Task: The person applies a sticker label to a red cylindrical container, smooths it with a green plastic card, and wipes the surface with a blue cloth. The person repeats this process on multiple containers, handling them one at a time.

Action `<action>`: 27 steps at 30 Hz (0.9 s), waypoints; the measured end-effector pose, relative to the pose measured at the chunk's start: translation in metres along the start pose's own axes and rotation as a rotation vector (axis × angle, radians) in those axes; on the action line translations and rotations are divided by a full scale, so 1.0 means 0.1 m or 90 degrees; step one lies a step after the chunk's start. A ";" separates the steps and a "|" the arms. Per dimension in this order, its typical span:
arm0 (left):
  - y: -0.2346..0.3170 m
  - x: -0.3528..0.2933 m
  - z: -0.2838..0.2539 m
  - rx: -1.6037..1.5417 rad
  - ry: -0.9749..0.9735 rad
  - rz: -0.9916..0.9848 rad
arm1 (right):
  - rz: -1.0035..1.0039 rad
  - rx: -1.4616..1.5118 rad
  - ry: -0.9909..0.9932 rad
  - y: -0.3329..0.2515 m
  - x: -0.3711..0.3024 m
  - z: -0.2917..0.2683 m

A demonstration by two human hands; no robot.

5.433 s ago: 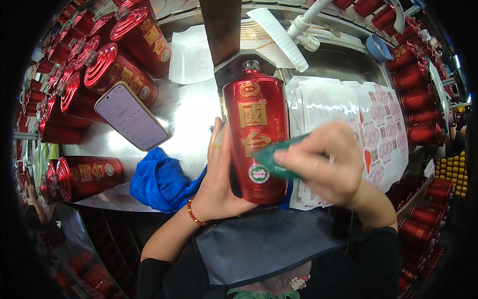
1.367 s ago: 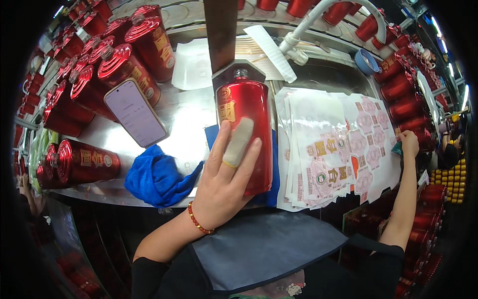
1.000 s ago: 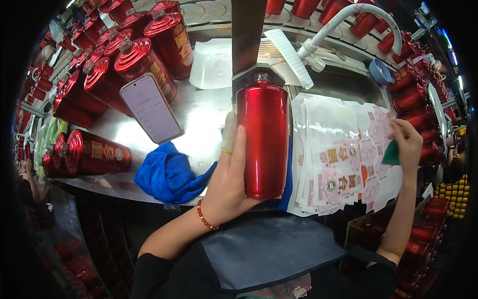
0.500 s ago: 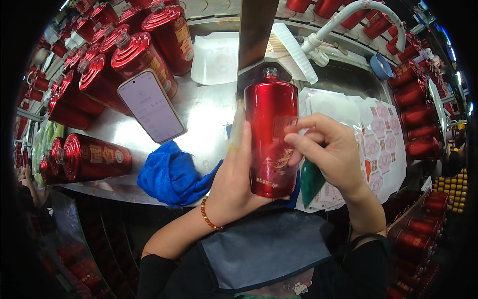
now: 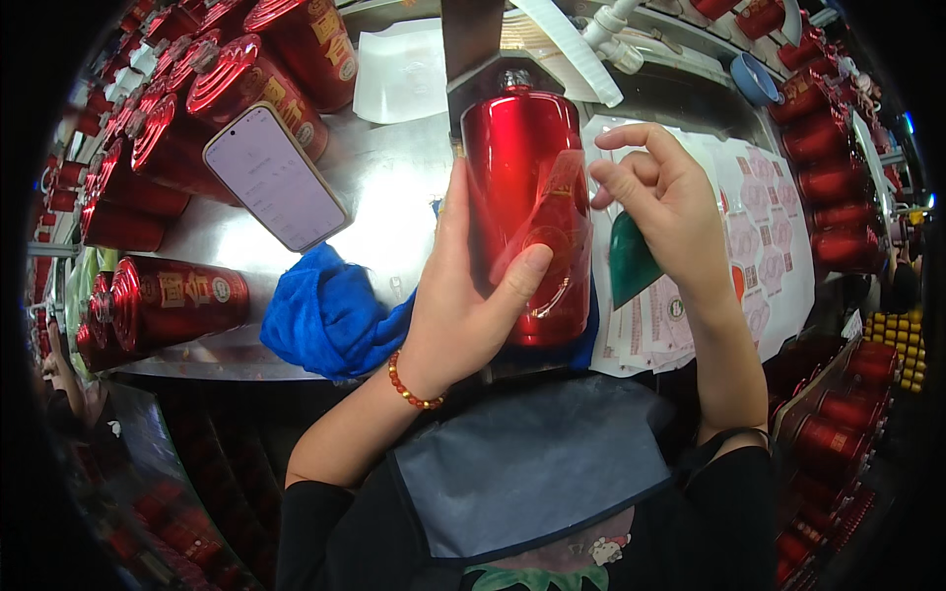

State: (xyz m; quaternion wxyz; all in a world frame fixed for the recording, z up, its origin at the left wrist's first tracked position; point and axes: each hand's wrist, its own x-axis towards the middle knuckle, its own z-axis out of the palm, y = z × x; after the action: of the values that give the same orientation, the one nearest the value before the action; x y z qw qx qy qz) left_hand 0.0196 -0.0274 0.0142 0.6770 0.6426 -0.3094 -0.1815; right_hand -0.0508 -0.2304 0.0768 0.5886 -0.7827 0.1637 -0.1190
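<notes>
A glossy red bottle (image 5: 517,138) lies in front of me with its neck pointing away. My left hand (image 5: 463,295) is wrapped round its left side, the thumb pressing a clear transfer film (image 5: 560,212) with faint markings against the bottle. The film's upper part stands a little off the red surface. My right hand (image 5: 660,202) is just right of the bottle, thumb and forefinger apart and empty. A green scraper (image 5: 631,261) with a pointed corner sticks out from under its curled lower fingers, which hide the grip.
Left of the bottle lie a phone (image 5: 276,177) and a bunched blue cloth (image 5: 330,313). Several red bottles (image 5: 251,79) with gold labels crowd the far left. Printed sticker sheets (image 5: 764,236) cover the right side. A dark post (image 5: 473,39) rises behind the bottle.
My right hand has come off the film and moved up and right, the green scraper moving with it. My left thumb now presses the film. The whole view has shifted slightly.
</notes>
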 end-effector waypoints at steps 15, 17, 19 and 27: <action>0.17 0.00 -0.05 -0.118 -0.066 -0.119 | 0.146 0.183 -0.194 0.17 -0.33 0.01; 0.22 0.01 -0.03 -0.162 -0.060 -0.124 | 0.142 0.215 -0.197 0.19 -0.34 0.01; 0.26 0.05 -0.02 -0.205 -0.049 -0.138 | 0.161 0.248 -0.192 0.21 -0.34 0.00; 0.25 0.14 -0.01 -0.196 -0.030 -0.162 | 0.157 0.274 -0.166 0.22 -0.29 0.10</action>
State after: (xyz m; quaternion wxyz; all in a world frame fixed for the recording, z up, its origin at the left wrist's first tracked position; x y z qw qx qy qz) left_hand 0.0269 -0.0328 0.0411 0.7314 0.5610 -0.2103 -0.3256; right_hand -0.0758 -0.2156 0.0529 0.7672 -0.6228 0.1515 0.0228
